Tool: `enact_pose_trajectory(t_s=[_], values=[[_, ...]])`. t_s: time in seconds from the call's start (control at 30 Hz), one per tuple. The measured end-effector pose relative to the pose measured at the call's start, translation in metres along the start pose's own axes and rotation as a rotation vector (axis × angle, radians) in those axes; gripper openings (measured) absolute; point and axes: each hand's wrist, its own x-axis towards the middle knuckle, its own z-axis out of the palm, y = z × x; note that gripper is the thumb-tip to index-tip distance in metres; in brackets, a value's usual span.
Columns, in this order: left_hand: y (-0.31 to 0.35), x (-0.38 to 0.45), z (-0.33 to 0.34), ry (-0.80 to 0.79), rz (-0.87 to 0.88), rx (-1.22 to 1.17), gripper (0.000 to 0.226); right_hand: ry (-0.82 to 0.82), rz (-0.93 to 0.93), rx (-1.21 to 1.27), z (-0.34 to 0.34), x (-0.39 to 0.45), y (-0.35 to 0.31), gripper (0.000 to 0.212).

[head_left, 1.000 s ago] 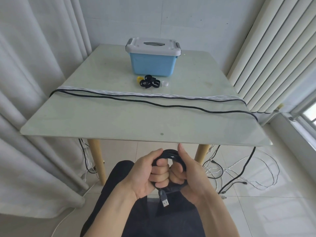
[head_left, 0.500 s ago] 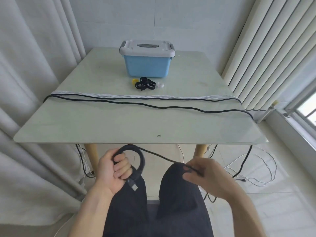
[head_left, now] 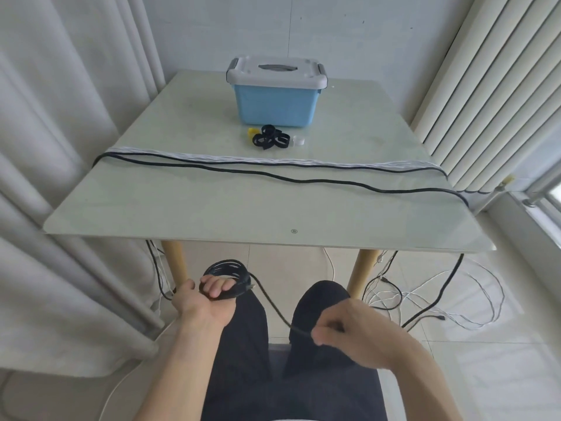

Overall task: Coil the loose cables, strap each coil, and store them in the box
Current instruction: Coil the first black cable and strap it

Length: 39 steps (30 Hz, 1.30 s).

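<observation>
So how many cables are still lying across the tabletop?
3: a white braided cable farthest back, a thin black cable against it, a thicker black cable nearest. Others may hide.

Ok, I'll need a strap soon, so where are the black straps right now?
In the head view the black straps lie in a small pile on the table, just in front of the blue box, between a yellow piece and a white piece.

We read this as room in home, likely by window: pale glass-topped table (head_left: 212, 202) on wooden legs (head_left: 174, 262), white curtains (head_left: 60, 147) at left, vertical blinds (head_left: 491, 95) at right, glossy tiled floor (head_left: 485, 360), plain tiled wall (head_left: 303, 25) behind.
</observation>
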Motion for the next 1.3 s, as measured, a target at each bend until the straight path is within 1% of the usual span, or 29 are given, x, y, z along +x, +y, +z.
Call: enact_pose_trajectory(t_s=[0.1,0.17,0.23,0.3,0.33,0.4,0.43,0.5,0.53,0.57,0.6,0.7,0.73,0.8,0.87,0.9,0.97,1.03,1.1,1.13,1.2,1.3], values=[[-0.003,0.003,0.000,-0.092,0.067,0.015,0.035,-0.148,-0.065,-0.059,0.013,0.002,-0.009,0.024],[-0.005,0.005,0.003,-0.139,0.104,0.131,0.035,-0.184,-0.091,-0.030,0.016,0.001,-0.015,0.028],[-0.008,0.006,0.004,-0.171,0.123,0.317,0.033,-0.167,-0.099,0.024,0.016,0.001,-0.018,0.035],[-0.013,0.004,0.003,-0.231,0.137,0.562,0.028,-0.098,-0.105,0.051,0.014,0.002,-0.021,0.043],[-0.016,0.002,0.001,-0.286,0.144,0.720,0.027,-0.051,-0.114,0.058,0.013,0.003,-0.021,0.045],[-0.018,-0.006,-0.003,-0.438,0.123,1.102,0.033,0.032,-0.131,0.073,0.011,0.004,-0.020,0.048],[-0.018,-0.010,-0.004,-0.520,0.076,1.306,0.035,0.054,-0.127,0.090,0.010,0.005,-0.018,0.048],[-0.015,-0.021,-0.005,-0.685,-0.081,1.690,0.032,0.086,-0.085,0.126,0.007,0.008,-0.010,0.049],[-0.015,-0.025,-0.005,-0.758,-0.160,1.816,0.031,0.111,-0.062,0.135,0.006,0.010,-0.005,0.049],[-0.016,-0.028,-0.006,-0.816,-0.230,1.871,0.033,0.147,-0.043,0.137,0.005,0.013,-0.001,0.051],[-0.018,-0.031,-0.006,-0.854,-0.291,1.865,0.038,0.188,-0.034,0.135,0.005,0.015,0.004,0.052],[-0.025,-0.034,-0.005,-0.877,-0.451,1.768,0.058,0.281,-0.051,0.124,0.008,0.022,0.014,0.058],[-0.025,-0.034,-0.004,-0.893,-0.510,1.754,0.062,0.296,-0.054,0.130,0.010,0.024,0.017,0.061],[-0.021,-0.033,-0.004,-0.949,-0.610,1.698,0.057,0.322,-0.062,0.141,0.014,0.027,0.021,0.068],[-0.016,-0.032,-0.003,-1.001,-0.634,1.582,0.050,0.356,-0.079,0.200,0.018,0.030,0.022,0.073],[-0.015,-0.031,-0.003,-1.006,-0.608,1.528,0.049,0.360,-0.097,0.250,0.021,0.031,0.022,0.071],[-0.016,-0.032,-0.002,-0.982,-0.471,1.468,0.048,0.322,-0.152,0.361,0.028,0.033,0.021,0.064],[-0.019,-0.034,-0.001,-0.909,-0.345,1.402,0.044,0.258,-0.169,0.489,0.037,0.036,0.016,0.065],[-0.022,-0.037,0.000,-0.864,-0.312,1.356,0.044,0.207,-0.140,0.657,0.041,0.039,0.012,0.068],[-0.025,-0.038,-0.001,-0.853,-0.300,1.356,0.048,0.195,-0.135,0.711,0.043,0.040,0.010,0.065],[-0.031,-0.041,-0.001,-0.810,-0.252,1.375,0.055,0.226,-0.149,0.787,0.045,0.041,0.006,0.055],[-0.039,-0.044,-0.003,-0.712,-0.222,1.300,0.056,0.300,-0.146,1.059,0.050,0.043,0.001,0.048]])
